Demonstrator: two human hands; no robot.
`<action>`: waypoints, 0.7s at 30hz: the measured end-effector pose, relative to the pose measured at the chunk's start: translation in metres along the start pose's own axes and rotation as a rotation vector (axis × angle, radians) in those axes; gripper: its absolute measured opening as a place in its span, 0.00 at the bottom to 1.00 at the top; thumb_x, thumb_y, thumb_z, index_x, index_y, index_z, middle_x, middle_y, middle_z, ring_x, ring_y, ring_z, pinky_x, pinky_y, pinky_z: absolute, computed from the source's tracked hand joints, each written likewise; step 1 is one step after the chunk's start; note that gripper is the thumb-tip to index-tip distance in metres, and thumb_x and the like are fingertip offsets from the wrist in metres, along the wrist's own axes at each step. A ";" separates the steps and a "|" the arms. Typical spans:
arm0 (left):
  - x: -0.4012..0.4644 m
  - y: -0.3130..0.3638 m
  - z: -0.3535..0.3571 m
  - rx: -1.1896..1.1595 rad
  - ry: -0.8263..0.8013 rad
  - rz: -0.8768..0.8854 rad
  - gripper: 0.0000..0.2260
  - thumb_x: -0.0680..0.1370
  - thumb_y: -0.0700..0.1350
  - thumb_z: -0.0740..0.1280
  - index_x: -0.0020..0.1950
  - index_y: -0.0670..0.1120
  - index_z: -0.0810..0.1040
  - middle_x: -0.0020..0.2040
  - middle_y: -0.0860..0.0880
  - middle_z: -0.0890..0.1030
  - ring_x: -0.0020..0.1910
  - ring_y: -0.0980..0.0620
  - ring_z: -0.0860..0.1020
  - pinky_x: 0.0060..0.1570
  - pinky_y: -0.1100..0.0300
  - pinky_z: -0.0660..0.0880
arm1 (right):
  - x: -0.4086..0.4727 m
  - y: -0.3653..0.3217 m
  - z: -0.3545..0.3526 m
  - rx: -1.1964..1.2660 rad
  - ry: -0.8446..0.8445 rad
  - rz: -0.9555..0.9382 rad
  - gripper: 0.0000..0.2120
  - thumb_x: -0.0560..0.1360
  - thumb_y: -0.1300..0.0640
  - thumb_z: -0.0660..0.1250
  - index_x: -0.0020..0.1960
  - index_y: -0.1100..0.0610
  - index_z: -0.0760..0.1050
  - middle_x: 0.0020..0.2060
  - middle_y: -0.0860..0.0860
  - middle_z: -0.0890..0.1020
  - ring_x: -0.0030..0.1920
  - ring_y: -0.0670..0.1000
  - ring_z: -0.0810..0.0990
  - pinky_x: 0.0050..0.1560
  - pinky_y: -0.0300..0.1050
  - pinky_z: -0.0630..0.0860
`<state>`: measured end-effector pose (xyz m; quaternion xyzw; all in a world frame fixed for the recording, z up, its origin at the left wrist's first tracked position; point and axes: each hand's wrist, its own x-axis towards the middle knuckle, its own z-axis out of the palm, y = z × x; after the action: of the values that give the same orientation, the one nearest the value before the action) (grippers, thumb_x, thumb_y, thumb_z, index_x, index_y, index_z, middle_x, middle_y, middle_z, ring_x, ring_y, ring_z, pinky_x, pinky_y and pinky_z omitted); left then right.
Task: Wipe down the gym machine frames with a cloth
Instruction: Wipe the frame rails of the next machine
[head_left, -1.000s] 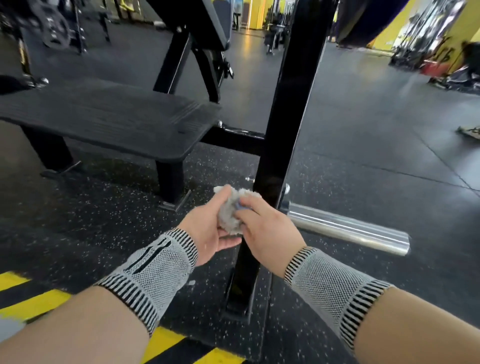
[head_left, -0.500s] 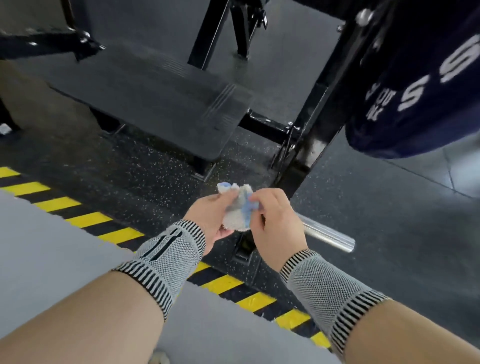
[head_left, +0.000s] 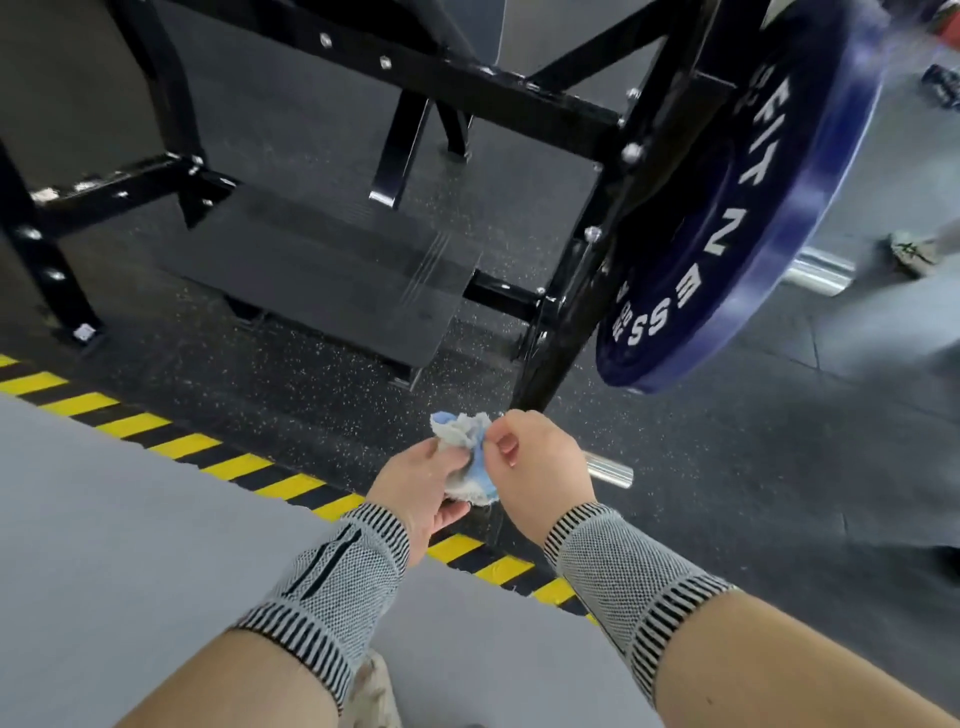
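speckled gym floor (head_left: 291, 384) below; both hands, left (head_left: 423, 480) and right (head_left: 540, 467), pinch the cloth (head_left: 465, 452). black frame upright (head_left: 576, 317) slants up just ahead, nearer the right.

I see the cloth (head_left: 465, 460) bunched between my two grips at centre, left hand (head_left: 423, 486) at its 8 o'clock, right hand (head_left: 537, 465) at its 3 o'clock. The machine frame (head_left: 587, 291) rises at 12 o'clock from the cloth, with the weight plate (head_left: 748, 208) hung at 1 o'clock. The platform (head_left: 332, 270) lies at 11 o'clock, and the floor stripe (head_left: 171, 441) runs across at 9 o'clock.
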<state>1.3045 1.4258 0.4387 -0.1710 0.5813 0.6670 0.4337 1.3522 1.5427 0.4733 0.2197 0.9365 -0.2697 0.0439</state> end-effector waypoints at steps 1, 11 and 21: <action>-0.011 0.004 0.002 -0.007 0.015 -0.006 0.08 0.78 0.43 0.65 0.56 0.48 0.81 0.55 0.43 0.83 0.54 0.45 0.81 0.48 0.55 0.78 | -0.008 -0.006 -0.008 0.014 -0.005 0.004 0.07 0.79 0.53 0.61 0.52 0.53 0.76 0.47 0.49 0.78 0.45 0.50 0.77 0.49 0.44 0.75; -0.046 0.054 0.027 0.070 -0.014 -0.047 0.17 0.77 0.55 0.64 0.55 0.45 0.83 0.51 0.44 0.85 0.54 0.46 0.82 0.53 0.51 0.79 | -0.038 -0.036 -0.042 0.144 0.103 0.151 0.14 0.76 0.46 0.64 0.58 0.51 0.76 0.50 0.50 0.80 0.49 0.52 0.78 0.50 0.43 0.73; 0.025 0.147 0.017 0.648 -0.250 -0.066 0.07 0.80 0.44 0.62 0.48 0.49 0.80 0.56 0.42 0.82 0.56 0.46 0.79 0.56 0.50 0.76 | 0.038 -0.086 0.000 0.346 0.399 0.549 0.10 0.76 0.49 0.63 0.55 0.50 0.74 0.48 0.46 0.76 0.46 0.50 0.77 0.45 0.44 0.73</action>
<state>1.1802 1.4586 0.5169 0.0398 0.6993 0.4493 0.5545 1.2803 1.4924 0.5072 0.5147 0.7736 -0.3541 -0.1065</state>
